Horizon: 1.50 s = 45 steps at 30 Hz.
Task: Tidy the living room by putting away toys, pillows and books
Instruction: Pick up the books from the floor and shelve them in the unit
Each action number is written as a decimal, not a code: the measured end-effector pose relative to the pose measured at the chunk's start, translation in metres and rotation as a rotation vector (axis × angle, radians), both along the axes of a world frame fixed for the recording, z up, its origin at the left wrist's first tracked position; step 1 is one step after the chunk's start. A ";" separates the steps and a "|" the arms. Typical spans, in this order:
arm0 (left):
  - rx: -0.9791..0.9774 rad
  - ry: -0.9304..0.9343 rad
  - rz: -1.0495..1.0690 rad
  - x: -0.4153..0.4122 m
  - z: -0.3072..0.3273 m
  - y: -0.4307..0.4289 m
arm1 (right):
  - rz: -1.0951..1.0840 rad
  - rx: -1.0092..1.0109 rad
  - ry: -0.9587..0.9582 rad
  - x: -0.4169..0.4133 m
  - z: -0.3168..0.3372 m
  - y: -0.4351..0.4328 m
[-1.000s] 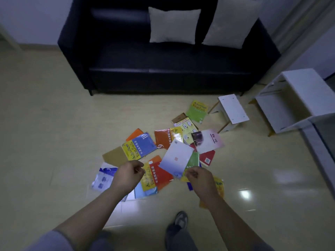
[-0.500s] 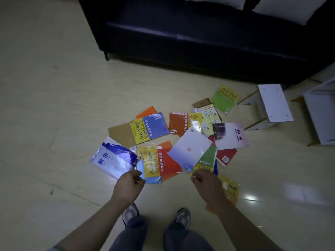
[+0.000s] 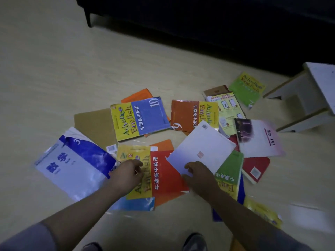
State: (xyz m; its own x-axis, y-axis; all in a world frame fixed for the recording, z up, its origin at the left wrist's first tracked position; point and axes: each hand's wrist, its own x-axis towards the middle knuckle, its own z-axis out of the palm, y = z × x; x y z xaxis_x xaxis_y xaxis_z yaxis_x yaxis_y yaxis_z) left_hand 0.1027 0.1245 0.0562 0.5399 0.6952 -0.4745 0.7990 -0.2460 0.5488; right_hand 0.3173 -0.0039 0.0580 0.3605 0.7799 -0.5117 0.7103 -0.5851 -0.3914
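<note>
Hands low over books scattered on the floor (image 3: 45, 69), both forearms stretched forward and down from the near edge.

Left hand (image 3: 126, 173): back up, wrist straight, over the yellow-and-red book (image 3: 159, 178), just right of the blue-and-white book (image 3: 72, 165). Its grip is loosely curled, fingertips pointing down at the cover, with nothing seen in it. Right hand (image 3: 198, 175): back up, fingers bent onto the near corner of the white book (image 3: 203, 149), which lies across the yellow-and-red book and a green book (image 3: 229, 171). Thumb sits at that book's near edge; cannot tell whether the grip pinches the corner or only rests on it. More books fan out flat toward the far side, short of the dark sofa (image 3: 199, 24). White stool (image 3: 322, 84) lies tipped at far right.
</note>
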 end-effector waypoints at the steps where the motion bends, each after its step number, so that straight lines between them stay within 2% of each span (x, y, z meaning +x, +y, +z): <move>1: 0.019 -0.014 -0.049 0.011 -0.027 0.007 | 0.036 0.013 -0.015 0.002 -0.028 0.006; 3: 0.090 -0.037 -0.135 0.025 -0.068 0.021 | 0.135 0.032 -0.086 0.004 -0.072 0.016; 9: 0.210 -0.001 -0.361 0.041 -0.119 0.041 | 0.333 -0.096 -0.332 0.020 -0.123 0.008; 12: 0.229 -0.001 -0.459 0.054 -0.117 0.041 | 0.328 -0.109 -0.363 0.017 -0.132 -0.001; 18: 0.295 -0.097 -0.433 0.077 -0.101 0.030 | 0.238 -0.057 -0.413 0.020 -0.136 0.000; 21: 0.281 -0.046 -0.485 0.066 -0.112 0.030 | 0.260 -0.060 -0.450 0.031 -0.143 -0.002; 27: 0.302 0.041 -0.372 0.039 -0.117 0.047 | 0.296 -0.059 -0.462 0.030 -0.156 -0.010; 32: 0.314 0.042 -0.411 0.041 -0.124 0.050 | 0.328 -0.043 -0.442 0.033 -0.163 -0.010; 38: 0.228 0.167 -0.284 -0.006 -0.142 0.065 | 0.484 -0.055 -0.462 0.026 -0.160 -0.003; 41: 0.216 0.180 -0.263 -0.032 -0.142 0.068 | 0.622 -0.002 -0.487 0.030 -0.142 0.011; 45: 0.206 0.177 -0.221 -0.049 -0.141 0.068 | 0.626 0.231 -0.457 0.019 -0.111 0.033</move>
State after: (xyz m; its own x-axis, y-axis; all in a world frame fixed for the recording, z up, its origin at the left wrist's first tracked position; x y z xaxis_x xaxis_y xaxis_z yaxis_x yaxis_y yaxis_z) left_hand 0.0534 0.1925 -0.0844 0.6097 0.6618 -0.4363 0.7926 -0.5145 0.3272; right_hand 0.3359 0.0289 -0.0533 -0.0437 0.9743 -0.2210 0.9984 0.0346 -0.0452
